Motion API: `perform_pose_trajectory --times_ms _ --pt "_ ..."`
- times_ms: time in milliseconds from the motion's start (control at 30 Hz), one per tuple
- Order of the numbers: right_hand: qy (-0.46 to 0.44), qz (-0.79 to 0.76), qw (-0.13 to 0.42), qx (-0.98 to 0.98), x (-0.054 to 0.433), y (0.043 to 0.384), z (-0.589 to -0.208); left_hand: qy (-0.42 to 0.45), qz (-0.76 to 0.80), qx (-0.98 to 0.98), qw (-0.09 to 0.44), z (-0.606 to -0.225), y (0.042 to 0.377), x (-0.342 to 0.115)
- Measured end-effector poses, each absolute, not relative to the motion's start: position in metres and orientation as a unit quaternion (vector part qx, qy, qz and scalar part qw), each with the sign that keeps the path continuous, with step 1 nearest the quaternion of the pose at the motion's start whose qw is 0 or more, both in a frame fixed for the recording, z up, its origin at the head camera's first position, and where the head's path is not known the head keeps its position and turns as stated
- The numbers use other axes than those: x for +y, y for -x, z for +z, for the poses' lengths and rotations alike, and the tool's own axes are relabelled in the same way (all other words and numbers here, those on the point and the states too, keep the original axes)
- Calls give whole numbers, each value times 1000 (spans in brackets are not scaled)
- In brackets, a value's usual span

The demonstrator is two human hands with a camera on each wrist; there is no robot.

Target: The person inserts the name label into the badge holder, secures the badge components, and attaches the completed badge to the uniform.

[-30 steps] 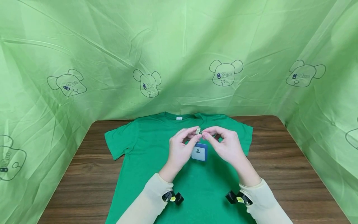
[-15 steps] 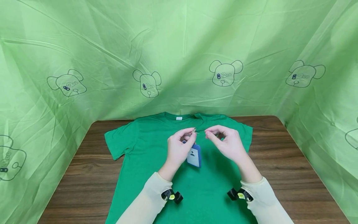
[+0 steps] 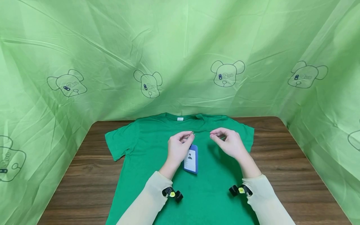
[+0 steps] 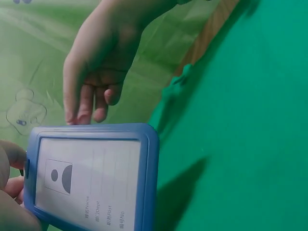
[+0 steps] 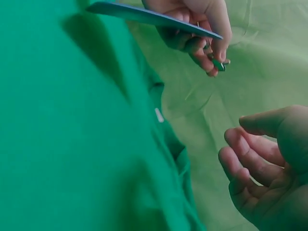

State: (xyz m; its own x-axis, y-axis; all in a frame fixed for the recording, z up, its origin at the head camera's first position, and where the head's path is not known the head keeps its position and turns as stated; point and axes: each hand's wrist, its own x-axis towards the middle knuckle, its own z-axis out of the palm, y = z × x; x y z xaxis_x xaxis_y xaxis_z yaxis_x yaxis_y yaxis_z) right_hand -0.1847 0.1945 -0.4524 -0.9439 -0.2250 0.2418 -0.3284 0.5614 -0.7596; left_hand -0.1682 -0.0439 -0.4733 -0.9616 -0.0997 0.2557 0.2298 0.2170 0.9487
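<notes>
In the head view my left hand (image 3: 175, 150) pinches the small metal clip (image 3: 193, 133) of an ID badge between thumb and forefinger. Below it hangs the badge (image 3: 190, 160), a blue-framed holder with a white card bearing a person icon. The left wrist view shows the card's printed lines up close on the badge (image 4: 96, 173); from the right wrist the badge (image 5: 154, 18) appears edge-on. My right hand (image 3: 228, 142) hovers to the right, apart from the clip, its relaxed fingers bent and holding nothing. Both hands are above a green T-shirt (image 3: 208, 200).
The T-shirt lies spread on a dark wooden table (image 3: 289, 162), collar toward the back. A light green curtain (image 3: 180, 56) printed with bear heads surrounds the back and sides. Each wrist wears a small black camera (image 3: 178, 197).
One second ago both hands met at the clip. Since then my right hand has drawn off to the right, and my left has shifted slightly left, with the badge swinging to hang lower.
</notes>
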Motion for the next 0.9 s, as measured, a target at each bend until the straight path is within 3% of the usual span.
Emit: perform_pose_trajectory --times_ms 433,900 --pt "-120 405 27 -906 196 203 -474 -8 -595 -796 115 -495 188 -48" --pt "-97 363 26 -926 177 261 -497 -30 -557 -825 87 -502 242 -23"
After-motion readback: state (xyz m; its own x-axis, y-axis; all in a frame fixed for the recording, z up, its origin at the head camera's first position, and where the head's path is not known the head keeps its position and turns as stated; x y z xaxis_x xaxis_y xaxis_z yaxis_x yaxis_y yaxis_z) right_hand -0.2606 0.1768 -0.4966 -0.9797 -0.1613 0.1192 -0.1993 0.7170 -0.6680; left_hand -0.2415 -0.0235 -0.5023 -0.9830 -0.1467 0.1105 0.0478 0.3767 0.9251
